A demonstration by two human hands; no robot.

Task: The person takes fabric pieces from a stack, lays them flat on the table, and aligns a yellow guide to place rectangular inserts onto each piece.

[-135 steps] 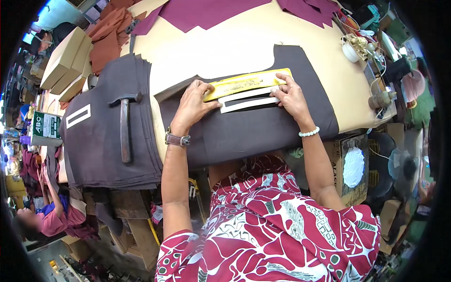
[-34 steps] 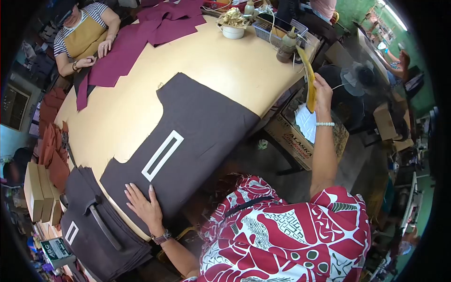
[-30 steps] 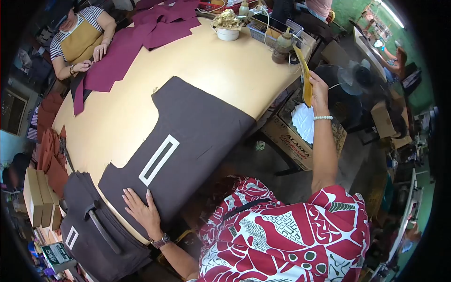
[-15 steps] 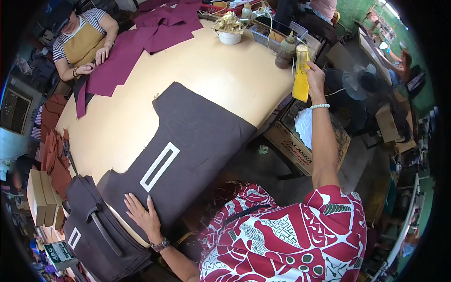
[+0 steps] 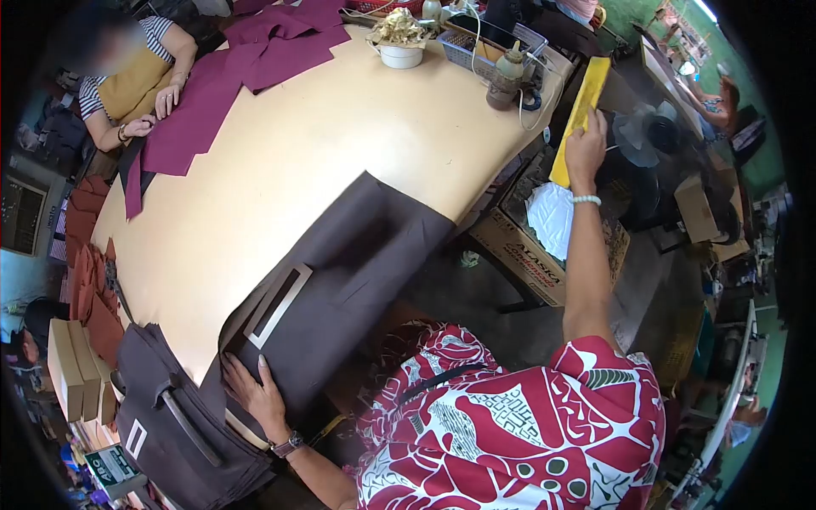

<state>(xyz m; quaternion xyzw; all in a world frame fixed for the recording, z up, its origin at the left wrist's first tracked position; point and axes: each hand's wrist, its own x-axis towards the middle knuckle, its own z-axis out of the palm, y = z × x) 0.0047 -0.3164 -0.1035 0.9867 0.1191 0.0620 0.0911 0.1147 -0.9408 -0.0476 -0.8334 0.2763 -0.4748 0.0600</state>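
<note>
My left hand (image 5: 255, 395) lies at the near left end of a dark brown fabric panel (image 5: 357, 272), fingers stretched out and touching it. The panel's far edge is raised and curls toward me, partly hiding a white rectangular frame-shaped piece (image 5: 285, 313) on the cloth. Off the table to the right, my right hand (image 5: 586, 151) is closed around a long, flat yellow bar (image 5: 583, 106), held tilted up. Beside my left hand, a stack of dark fabric pieces (image 5: 153, 361) hangs over the table edge, with a dark, bar-shaped tool (image 5: 189, 425) on it.
Across the pale table (image 5: 280, 187), another person works on maroon fabric (image 5: 200, 110). A white pot (image 5: 399, 55), a squeeze bottle (image 5: 507, 78) and a grey basket (image 5: 459, 58) stand at the far right. A cardboard box (image 5: 518, 255) sits below the table's right side.
The brown panel's far edge has lifted and folded toward me from lying flat. My right hand has moved slightly right, tilting the yellow bar's top rightward. My left hand stays near the same spot.
</note>
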